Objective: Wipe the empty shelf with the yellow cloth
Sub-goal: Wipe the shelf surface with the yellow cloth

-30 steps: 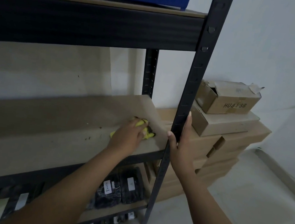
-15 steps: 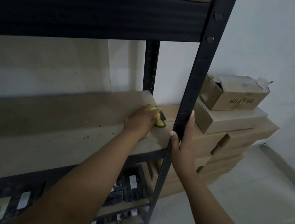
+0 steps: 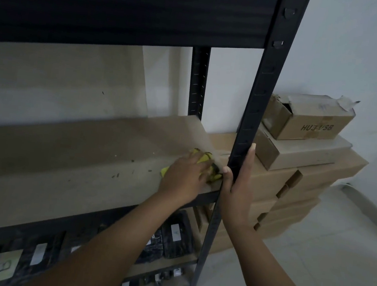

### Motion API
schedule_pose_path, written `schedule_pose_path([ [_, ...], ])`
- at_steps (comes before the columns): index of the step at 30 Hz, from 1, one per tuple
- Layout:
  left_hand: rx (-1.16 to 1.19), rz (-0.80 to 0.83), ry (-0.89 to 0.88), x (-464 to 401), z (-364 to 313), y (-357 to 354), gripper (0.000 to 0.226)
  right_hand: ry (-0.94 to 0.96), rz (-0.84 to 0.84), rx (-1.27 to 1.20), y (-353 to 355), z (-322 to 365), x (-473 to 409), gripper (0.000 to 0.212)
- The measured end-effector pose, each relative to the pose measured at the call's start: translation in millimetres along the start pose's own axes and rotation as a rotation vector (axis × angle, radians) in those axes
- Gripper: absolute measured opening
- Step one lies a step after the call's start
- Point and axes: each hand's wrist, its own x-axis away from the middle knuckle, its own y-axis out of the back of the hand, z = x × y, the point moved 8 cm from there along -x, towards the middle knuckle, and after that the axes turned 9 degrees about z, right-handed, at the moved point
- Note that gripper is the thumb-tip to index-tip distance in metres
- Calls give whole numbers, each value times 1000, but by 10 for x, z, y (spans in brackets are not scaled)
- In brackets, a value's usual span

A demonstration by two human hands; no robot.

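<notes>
The empty shelf is a bare brown board in a black metal rack. A few dark specks lie on it left of my left hand. My left hand presses the yellow cloth flat on the board near its right end. Only the cloth's edges show around my fingers. My right hand grips the rack's front right upright post at shelf height, thumb on the left of the post, fingers on the right.
A thick black beam of the shelf above spans the top. The lower shelf holds black packets with white labels. Stacked cardboard boxes stand right of the rack against the white wall. Pale floor lies at the right.
My left hand slid the cloth right along the board, first toward the back, then forward to the front right corner. My right hand kept its grip on the post.
</notes>
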Motion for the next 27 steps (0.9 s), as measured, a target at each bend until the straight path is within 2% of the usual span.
schedule_pose_path([
  [4, -58, 69, -26, -514, 24, -45, 41, -5, 31, -21, -1, -1, -23, 62],
  [7, -107, 144, 51, -894, 258, -39, 45, -22, 67, -30, -2, -34, -25, 60],
  [12, -12, 144, 185, -1018, 744, 61, 47, -31, 84, -35, 4, -31, -46, 61],
  [17, 27, 127, 120, -563, 606, 31, 49, -43, 24, -31, -11, 9, 1, 60],
  [21, -15, 6, -68, -90, 98, 43, 42, -19, -7, -27, -38, -14, -2, 59],
  [24, -91, -7, -92, -305, 28, 40, 41, -3, -19, -19, -43, -36, -38, 61],
  [27, -119, 115, -41, -843, 184, -95, 46, -18, -13, -5, -43, -23, -55, 60],
])
